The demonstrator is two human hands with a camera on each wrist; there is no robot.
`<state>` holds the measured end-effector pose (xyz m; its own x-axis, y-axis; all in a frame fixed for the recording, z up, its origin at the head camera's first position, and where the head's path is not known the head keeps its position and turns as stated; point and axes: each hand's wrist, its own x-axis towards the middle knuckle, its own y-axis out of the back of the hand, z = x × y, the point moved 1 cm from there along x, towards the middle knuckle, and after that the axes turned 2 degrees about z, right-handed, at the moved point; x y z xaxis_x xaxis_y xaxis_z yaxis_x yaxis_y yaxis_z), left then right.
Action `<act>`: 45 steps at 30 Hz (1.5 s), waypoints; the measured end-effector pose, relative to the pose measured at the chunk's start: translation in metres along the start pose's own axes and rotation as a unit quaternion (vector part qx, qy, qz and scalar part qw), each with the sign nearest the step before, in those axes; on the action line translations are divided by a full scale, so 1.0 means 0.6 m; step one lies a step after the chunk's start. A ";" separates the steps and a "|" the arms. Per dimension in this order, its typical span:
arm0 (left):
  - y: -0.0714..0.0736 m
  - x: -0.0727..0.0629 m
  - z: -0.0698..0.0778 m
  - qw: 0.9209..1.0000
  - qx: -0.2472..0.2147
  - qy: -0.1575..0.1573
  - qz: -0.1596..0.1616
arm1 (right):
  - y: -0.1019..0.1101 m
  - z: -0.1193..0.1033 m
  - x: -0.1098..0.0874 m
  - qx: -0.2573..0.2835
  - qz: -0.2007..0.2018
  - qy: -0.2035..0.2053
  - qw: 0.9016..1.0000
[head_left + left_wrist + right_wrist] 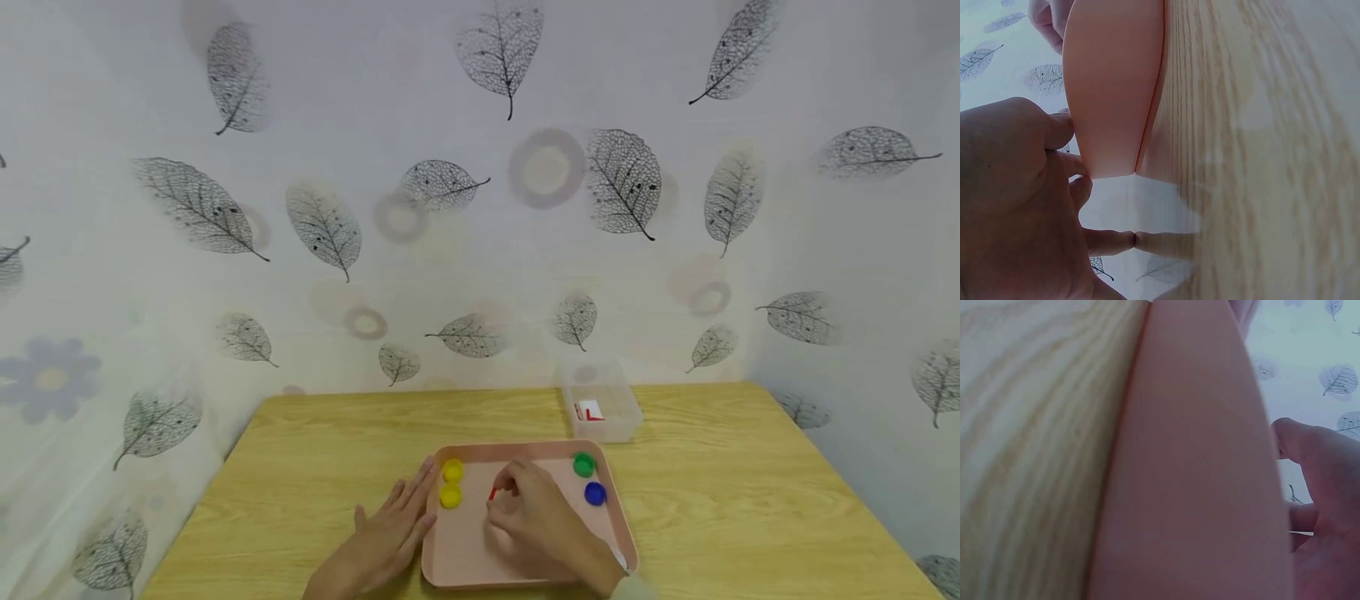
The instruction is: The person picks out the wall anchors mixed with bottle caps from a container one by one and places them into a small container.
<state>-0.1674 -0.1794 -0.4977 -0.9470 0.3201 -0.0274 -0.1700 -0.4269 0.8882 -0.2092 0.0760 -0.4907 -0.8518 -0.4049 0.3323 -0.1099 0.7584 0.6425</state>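
A pink tray [480,550] lies on the wooden table. Over its middle, my right hand [542,510] pinches a small, thin red piece [492,493] between thumb and fingertips; its exact kind is too small to tell. My left hand [386,533] rests at the tray's left edge, fingers mostly straight and touching the rim. Two yellow round caps [451,483] sit along the tray's left side. On the right side are a green cap [584,465] and a blue cap [595,493]. The tray wall [1191,456] hides the pinched piece in the right wrist view.
Behind the tray, toward the right, stands a clear plastic box [618,408] holding a white card [590,410] with red marks. The wooden table [735,492] reaches back to a leaf-patterned backdrop [465,250].
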 end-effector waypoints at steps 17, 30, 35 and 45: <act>0.003 -0.001 0.004 1.000 0.000 -0.003 -0.005 | 0.066 0.004 0.005 -0.026 0.075 0.063 0.995; 0.002 -0.001 0.002 1.000 -0.002 -0.003 -0.007 | 0.134 0.017 0.025 -0.026 0.131 0.112 0.985; 0.003 -0.002 0.004 1.000 -0.001 -0.006 -0.004 | 0.164 0.026 0.033 -0.058 0.152 0.099 0.982; 0.002 0.003 -0.003 1.000 -0.013 -0.007 -0.010 | 0.195 0.064 0.038 -0.063 0.201 0.099 0.972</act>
<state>-0.1696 -0.1807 -0.4976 -0.9394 0.3407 -0.0378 -0.1953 -0.4415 0.8758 -0.2613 0.1750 -0.4347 -0.6966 -0.1874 0.6925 0.2868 0.8121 0.5082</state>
